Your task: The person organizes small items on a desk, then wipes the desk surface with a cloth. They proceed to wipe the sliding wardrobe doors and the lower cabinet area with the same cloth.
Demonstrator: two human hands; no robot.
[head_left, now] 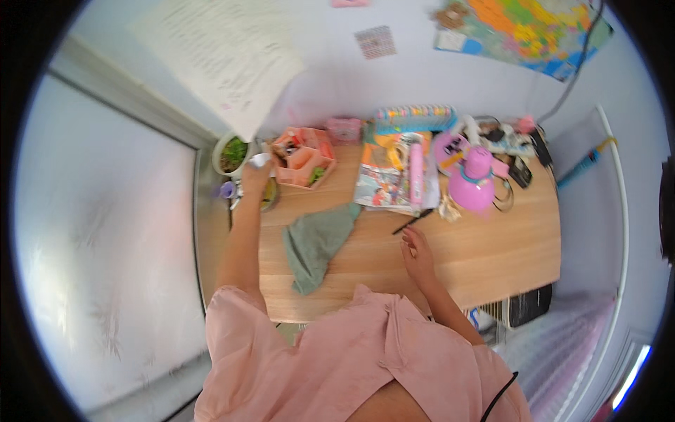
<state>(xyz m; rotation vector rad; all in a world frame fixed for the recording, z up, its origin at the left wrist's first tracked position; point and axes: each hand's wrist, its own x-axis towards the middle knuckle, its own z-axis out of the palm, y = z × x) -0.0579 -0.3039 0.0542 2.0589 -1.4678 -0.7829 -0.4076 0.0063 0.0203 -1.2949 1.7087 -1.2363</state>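
My left hand (257, 174) is stretched to the table's far left, closed around a small white object (259, 160) whose kind I cannot make out. Around it are a potted green plant (234, 152), a coral compartment tray (325, 149) with small items, and a round container (270, 195) partly covered by my forearm. My right hand (418, 252) rests low over the tabletop with its fingers loosely extended, holding nothing. Just beyond its fingertips lies a black pen (413, 221). Between my hands a crumpled grey-green cloth (320, 243) is spread on the wooden table (373, 253).
Books (383, 184) with a pink tube-shaped case (416, 172) on top lie at the back middle. A blue basket (415, 119) stands behind them. To the right are a pink desk lamp (474, 184), cables and a black mouse-like item (520, 172). A frosted window (105, 232) borders the left.
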